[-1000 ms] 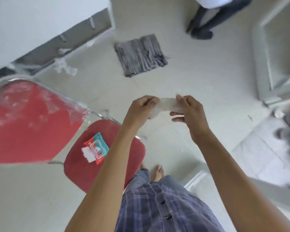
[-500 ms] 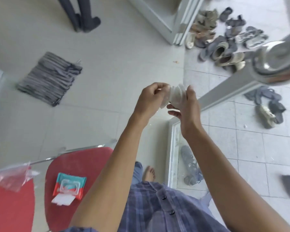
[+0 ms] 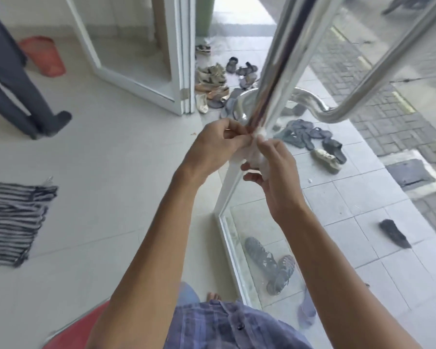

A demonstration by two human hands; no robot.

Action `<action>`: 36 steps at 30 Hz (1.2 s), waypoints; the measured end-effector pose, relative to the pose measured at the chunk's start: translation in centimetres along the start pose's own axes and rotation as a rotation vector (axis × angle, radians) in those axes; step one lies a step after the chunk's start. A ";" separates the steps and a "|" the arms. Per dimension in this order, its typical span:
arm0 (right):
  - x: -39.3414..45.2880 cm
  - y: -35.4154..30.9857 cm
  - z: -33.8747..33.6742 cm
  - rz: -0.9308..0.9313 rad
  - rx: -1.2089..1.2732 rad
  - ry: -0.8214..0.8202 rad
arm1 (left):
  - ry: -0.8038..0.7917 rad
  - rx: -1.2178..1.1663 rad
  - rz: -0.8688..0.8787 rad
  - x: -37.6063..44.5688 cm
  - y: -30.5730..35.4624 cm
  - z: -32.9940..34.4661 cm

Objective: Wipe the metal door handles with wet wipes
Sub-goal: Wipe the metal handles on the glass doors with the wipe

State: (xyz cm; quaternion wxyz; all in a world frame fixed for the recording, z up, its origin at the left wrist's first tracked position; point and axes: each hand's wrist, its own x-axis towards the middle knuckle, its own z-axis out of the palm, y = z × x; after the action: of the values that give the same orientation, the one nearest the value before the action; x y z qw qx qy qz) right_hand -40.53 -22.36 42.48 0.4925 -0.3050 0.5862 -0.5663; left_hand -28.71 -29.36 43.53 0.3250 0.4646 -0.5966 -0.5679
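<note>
A shiny metal door handle [image 3: 282,54] runs as a long tube from the top of the view down to my hands, on a glass door. A second metal handle [image 3: 378,71] curves on the far side of the glass. A crumpled white wet wipe [image 3: 257,152] sits between both hands, just below the near handle's lower end. My left hand [image 3: 214,147] pinches the wipe's left side with curled fingers. My right hand [image 3: 275,167] grips the wipe from the right. Whether the wipe touches the handle is unclear.
The glass door's white frame [image 3: 227,197] stands straight ahead. Several sandals and shoes [image 3: 217,81] lie outside on the tiles. A striped mat [image 3: 13,220] lies at left, another person's legs [image 3: 13,86] stand far left. A red chair [image 3: 86,328] is behind me.
My view swung up from the chair and floor to the door. Both hands, still holding the wipe, now sit at the lower end of the near handle. The wipe pack is out of view.
</note>
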 end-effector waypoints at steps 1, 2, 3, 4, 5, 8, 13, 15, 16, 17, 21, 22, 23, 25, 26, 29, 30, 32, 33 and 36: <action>-0.2 -0.2 -0.3 -0.013 -0.012 -0.013 | -0.030 0.003 0.001 0.1 0.1 -0.2; -0.3 -0.4 -0.6 -0.029 -0.025 -0.013 | -0.065 0.008 0.000 0.3 0.2 -0.3; -0.5 -0.4 -0.6 -0.040 -0.042 -0.012 | -0.086 0.014 -0.005 0.4 0.0 -0.5; -0.7 -0.4 -0.5 -0.052 -0.052 0.005 | -0.107 0.019 -0.007 0.5 0.0 -0.7; -0.8 -0.4 -0.5 -0.072 -0.048 0.039 | -0.129 0.032 -0.004 0.7 0.0 -0.8; -0.9 -0.7 0.1 -0.136 -0.026 0.168 | -0.113 0.142 0.041 1.2 0.3 -1.5; -0.6 -1.2 1.5 -0.269 -0.013 0.441 | -0.028 0.113 0.043 2.1 0.1 -2.9; -0.5 -1.7 2.2 -0.342 0.016 0.515 | -0.033 0.055 0.036 2.5 -0.1 -3.0; -0.5 -2.1 2.5 -0.373 0.022 0.511 | -0.038 0.043 0.046 2.6 -0.1 -2.9; -0.5 -2.4 2.9 -0.398 0.032 0.485 | -0.053 0.048 0.067 2.7 -0.1 -3.0; -0.5 -3.3 3.6 -0.418 0.158 0.402 | -0.132 0.078 0.198 2.6 0.5 -3.2; -0.3 -3.5 3.5 -0.434 0.173 0.414 | -0.143 0.079 0.236 2.5 0.8 -3.2; 0.0 -3.5 3.5 -0.451 0.164 0.422 | -0.151 0.076 0.269 2.4 1.0 -3.1; 0.5 -2.9 3.4 -0.470 0.066 0.419 | -0.163 0.039 0.319 2.2 1.5 -3.0; 0.7 -2.4 3.4 -0.463 0.006 0.411 | -0.176 0.011 0.333 2.2 1.7 -2.9; 0.6 -1.6 3.1 -0.449 -0.048 0.405 | -0.219 -0.045 0.357 2.4 2.4 -2.8; 0.4 -2.0 3.1 -0.473 -0.034 0.411 | -0.232 -0.067 0.370 2.5 2.7 -2.8; 0.0 -3.5 3.1 -0.552 0.002 0.426 | -0.239 -0.097 0.389 2.6 3.4 -2.6; 0.0 -4.4 3.3 -0.589 0.005 0.422 | -0.230 -0.103 0.396 2.8 3.7 -2.6; 0.3 -5.3 4.1 -0.625 -0.068 0.425 | -0.225 -0.115 0.385 3.1 4.2 -2.7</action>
State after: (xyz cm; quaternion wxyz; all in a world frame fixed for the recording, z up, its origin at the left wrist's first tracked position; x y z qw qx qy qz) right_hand -37.92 -25.04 48.05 0.1531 -0.3610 0.5726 -0.7200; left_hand -28.14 -33.51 47.56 0.3847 0.2565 -0.6735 -0.5767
